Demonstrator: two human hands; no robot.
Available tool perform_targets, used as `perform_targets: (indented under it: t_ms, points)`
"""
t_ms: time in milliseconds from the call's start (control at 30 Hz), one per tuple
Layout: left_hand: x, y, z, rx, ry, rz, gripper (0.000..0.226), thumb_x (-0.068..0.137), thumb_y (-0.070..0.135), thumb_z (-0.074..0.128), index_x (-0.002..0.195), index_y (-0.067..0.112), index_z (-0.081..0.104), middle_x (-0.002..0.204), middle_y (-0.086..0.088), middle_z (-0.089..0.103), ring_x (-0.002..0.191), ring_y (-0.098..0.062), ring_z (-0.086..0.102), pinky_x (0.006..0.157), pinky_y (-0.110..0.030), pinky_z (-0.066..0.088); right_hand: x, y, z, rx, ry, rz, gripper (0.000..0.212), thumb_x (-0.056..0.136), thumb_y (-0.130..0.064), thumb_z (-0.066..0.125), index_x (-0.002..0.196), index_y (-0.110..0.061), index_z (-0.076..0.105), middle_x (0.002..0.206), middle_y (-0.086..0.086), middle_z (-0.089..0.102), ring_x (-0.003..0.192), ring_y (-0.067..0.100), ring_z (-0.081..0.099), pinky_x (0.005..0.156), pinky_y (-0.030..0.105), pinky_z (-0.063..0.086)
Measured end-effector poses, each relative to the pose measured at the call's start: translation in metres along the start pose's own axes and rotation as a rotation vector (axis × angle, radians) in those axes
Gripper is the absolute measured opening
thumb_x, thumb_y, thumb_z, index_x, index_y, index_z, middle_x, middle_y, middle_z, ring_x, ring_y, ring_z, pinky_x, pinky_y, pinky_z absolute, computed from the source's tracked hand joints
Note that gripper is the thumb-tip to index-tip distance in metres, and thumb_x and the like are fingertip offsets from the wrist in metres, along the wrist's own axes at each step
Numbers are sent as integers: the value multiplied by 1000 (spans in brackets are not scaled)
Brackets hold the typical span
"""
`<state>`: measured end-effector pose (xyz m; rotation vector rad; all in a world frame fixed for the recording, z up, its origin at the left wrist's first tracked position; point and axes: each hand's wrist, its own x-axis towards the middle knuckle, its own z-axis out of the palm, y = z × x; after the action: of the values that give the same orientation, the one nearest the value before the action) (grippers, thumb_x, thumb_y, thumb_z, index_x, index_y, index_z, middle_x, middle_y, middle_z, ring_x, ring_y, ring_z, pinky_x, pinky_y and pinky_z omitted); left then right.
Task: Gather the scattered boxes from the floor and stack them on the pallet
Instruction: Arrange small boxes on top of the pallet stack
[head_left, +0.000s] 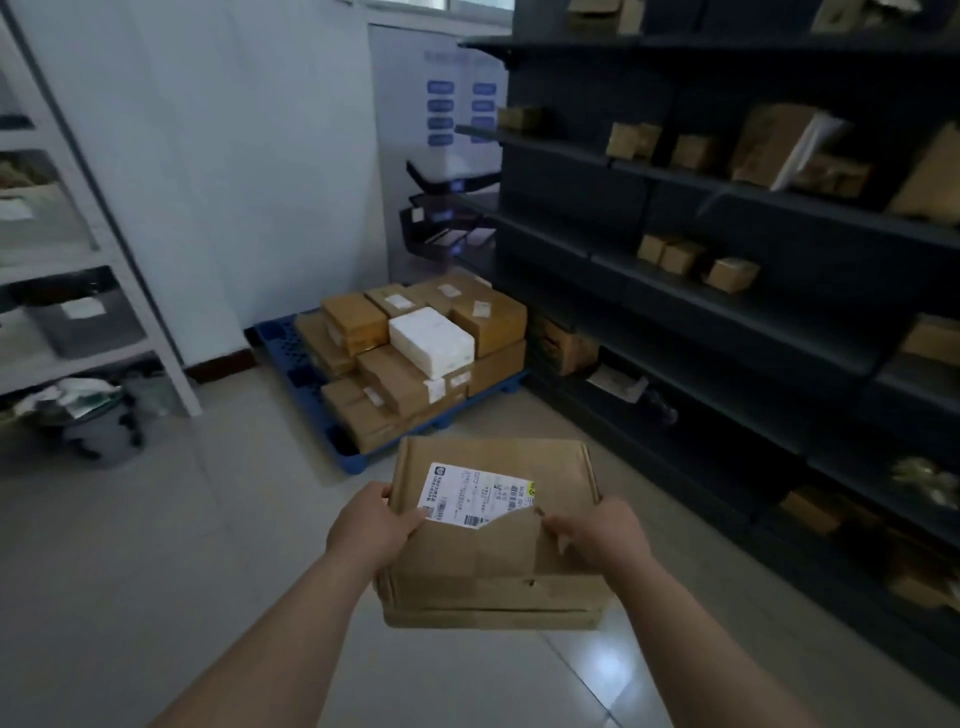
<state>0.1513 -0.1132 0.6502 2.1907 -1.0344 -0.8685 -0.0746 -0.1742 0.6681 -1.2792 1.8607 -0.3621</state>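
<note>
Left hand (371, 525) and right hand (597, 530) grip opposite sides of a flat brown cardboard box with a white shipping label (493, 535), held level at lower centre, apparently for carrying to the blue plastic pallet (280, 338) at frame centre, already stacked with cartons.
</note>
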Motion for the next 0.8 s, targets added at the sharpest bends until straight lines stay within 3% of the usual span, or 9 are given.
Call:
perform_targets:
  t_ms: [133, 300, 467, 600, 800]
  points:
    - [48, -24, -72, -5, 46, -26, 52, 83, 38, 69, 126, 15, 52, 124, -5, 60, 108, -25, 59, 92, -40, 49, 5, -80, 56, 7, -66, -33, 36, 80, -31, 76, 71, -16, 44, 71, 2, 56, 65, 13, 55, 72, 33, 54]
    - [113, -46, -156, 21, 77, -49, 55, 86, 38, 66, 133, 16, 47, 127, -5, 59, 109, -24, 59, 92, -40, 50, 17, -167, 126, -19, -85, -63, 38, 78, -35, 76, 78, -14, 44, 74, 1, 51, 65, 13, 51, 73, 35, 53]
    - [173, -61, -208, 3, 87, -67, 55, 86, 35, 66, 134, 17, 46, 127, -6, 59, 108, -25, 60, 92, -43, 50, 39, -229, 179, -42, -94, -71, 37, 77, -34, 76, 72, -16, 45, 74, 1, 53, 65, 13, 52, 78, 36, 54]
    - [224, -63, -228, -3, 90, -87, 55, 87, 33, 65, 135, 16, 45, 128, -7, 58, 109, -25, 59, 94, -44, 50, 77, -267, 212, -55, -108, -90, 40, 75, -38, 77, 88, -13, 50, 83, 3, 54, 75, 16, 56, 78, 36, 56]
    - [317, -45, -238, 2, 98, -100, 54, 87, 31, 66, 135, 15, 46, 129, -8, 58, 110, -26, 58, 93, -42, 49, 156, -322, 245, -35, -123, -103, 62, 74, -41, 78, 117, -10, 46, 103, 6, 53, 94, 24, 58, 81, 39, 54]
